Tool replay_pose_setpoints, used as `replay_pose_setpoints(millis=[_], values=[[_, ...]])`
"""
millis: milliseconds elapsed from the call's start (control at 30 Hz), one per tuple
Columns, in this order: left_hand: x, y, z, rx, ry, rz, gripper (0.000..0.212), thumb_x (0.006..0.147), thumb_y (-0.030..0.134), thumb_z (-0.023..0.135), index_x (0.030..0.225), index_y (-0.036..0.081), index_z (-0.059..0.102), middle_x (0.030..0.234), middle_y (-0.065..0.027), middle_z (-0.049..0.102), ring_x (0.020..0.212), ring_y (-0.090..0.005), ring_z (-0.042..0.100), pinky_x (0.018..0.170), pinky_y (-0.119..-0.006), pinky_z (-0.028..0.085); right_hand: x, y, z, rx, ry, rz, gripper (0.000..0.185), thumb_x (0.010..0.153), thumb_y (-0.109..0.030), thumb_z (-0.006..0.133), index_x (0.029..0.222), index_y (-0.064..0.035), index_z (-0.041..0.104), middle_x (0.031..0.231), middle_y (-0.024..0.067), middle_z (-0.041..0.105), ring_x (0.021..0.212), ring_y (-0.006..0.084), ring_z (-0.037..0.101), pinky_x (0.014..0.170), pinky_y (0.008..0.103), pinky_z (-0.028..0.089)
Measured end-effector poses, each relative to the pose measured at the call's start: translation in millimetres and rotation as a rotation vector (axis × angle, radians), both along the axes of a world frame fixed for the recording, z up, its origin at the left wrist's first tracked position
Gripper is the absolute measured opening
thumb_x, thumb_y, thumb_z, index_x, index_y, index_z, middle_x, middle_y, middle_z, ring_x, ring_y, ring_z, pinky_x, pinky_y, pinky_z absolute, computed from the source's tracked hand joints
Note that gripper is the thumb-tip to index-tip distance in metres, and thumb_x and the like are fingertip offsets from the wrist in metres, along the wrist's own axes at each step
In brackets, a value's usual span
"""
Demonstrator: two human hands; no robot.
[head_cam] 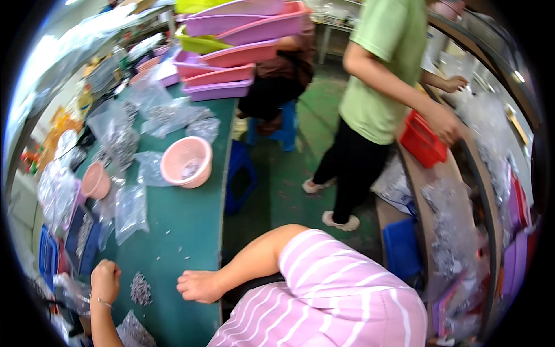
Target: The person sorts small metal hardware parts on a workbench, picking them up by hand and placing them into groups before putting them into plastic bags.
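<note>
My left hand [105, 279], with a bracelet at the wrist, is curled above the green tabletop [190, 230], left of a small pile of grey parts [141, 289]. To the right of that pile, near the table's edge, my right hand [199, 286] rests with its fingers curled in. Whether either hand holds something small cannot be seen. Several tiny loose pieces lie scattered beyond the pile. A clear plastic bag of grey parts [134, 332] is at the bottom edge of the view, beside my left forearm.
Farther up stand a pink plastic bucket [186, 162], a smaller pink cup [96, 180], clear bags [131, 210] and stacked plastic trays [219, 90]. A blue bin [82, 238] sits at left. A person in a green shirt stands right, a hand at a red basket [422, 139]; another person sits behind the trays.
</note>
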State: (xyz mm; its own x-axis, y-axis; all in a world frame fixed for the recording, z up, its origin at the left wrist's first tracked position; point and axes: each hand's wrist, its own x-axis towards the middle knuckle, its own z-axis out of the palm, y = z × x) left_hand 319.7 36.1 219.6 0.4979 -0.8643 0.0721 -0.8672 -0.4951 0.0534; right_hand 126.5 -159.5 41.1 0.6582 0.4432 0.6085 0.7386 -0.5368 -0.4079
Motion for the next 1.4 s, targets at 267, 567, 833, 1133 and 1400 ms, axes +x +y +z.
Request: replay_pose_setpoints(millis=[267, 567, 833, 1133, 1400], values=[[71.2, 71.2, -117.0, -0.126, 0.016, 0.381, 0.029, 0.089, 0.008, 0.059, 0.116, -0.001, 0.063, 0.114, -0.0228, 0.064, 0.11, -0.0396, 0.059, 0.095, -0.045, 0.047, 10.5, 10.5, -6.0, 0.004, -0.017, 0.044, 0.014, 0.066, -0.015, 0.067, 0.077, -0.0075, 0.063, 0.091, 0.0089, 0.058, 0.094, 0.0286, 0.054, 0.081, 0.0416, 0.042], [-44.4, 16.8, -149.4, -0.373, -0.079, 0.696, 0.043, 0.09, 0.039, 0.062, 0.121, 0.009, 0.064, 0.135, -0.0186, 0.054, 0.125, -0.0364, 0.05, 0.102, -0.05, 0.04, 8.0, -8.0, 39.9, -0.037, 0.183, 0.135, 0.018, 0.073, -0.005, 0.067, 0.09, -0.009, 0.065, 0.099, 0.0064, 0.063, 0.097, 0.027, 0.06, 0.088, 0.042, 0.044], [-54.9, 24.3, -178.9, -0.864, 0.101, 0.644, 0.019, 0.088, 0.021, 0.064, 0.1, 0.007, 0.069, 0.111, -0.0094, 0.067, 0.11, -0.0292, 0.059, 0.095, -0.045, 0.043, 60.7, 23.0, 49.9, 0.02, 0.194, 0.321, 0.021, 0.074, 0.006, 0.063, 0.091, -0.0043, 0.064, 0.096, 0.0117, 0.064, 0.091, 0.031, 0.06, 0.086, 0.0394, 0.045], [-48.2, 20.6, -177.1, -1.358, 0.164, 0.754, 0.01, 0.087, -0.002, 0.057, 0.096, 0.001, 0.06, 0.097, -0.0145, 0.06, 0.089, -0.0325, 0.061, 0.077, -0.039, 0.051, 139.9, 63.1, 39.9, -0.303, 0.322, 0.12, 0.101, 0.076, -0.035, 0.081, 0.146, 0.0101, 0.025, 0.151, 0.0362, 0.025, 0.139, 0.0488, 0.03, 0.115, 0.0512, 0.028], [-48.1, 24.9, -179.2, -1.487, 0.191, 0.768, 0.014, 0.084, 0.001, 0.056, 0.097, 0.002, 0.06, 0.111, -0.0159, 0.057, 0.104, -0.0332, 0.056, 0.091, -0.041, 0.047, 155.3, 81.4, 17.4, -0.251, 0.253, 0.228, 0.094, 0.069, -0.035, 0.083, 0.142, 0.0045, 0.037, 0.147, 0.0289, 0.037, 0.134, 0.0464, 0.037, 0.111, 0.0542, 0.03]])
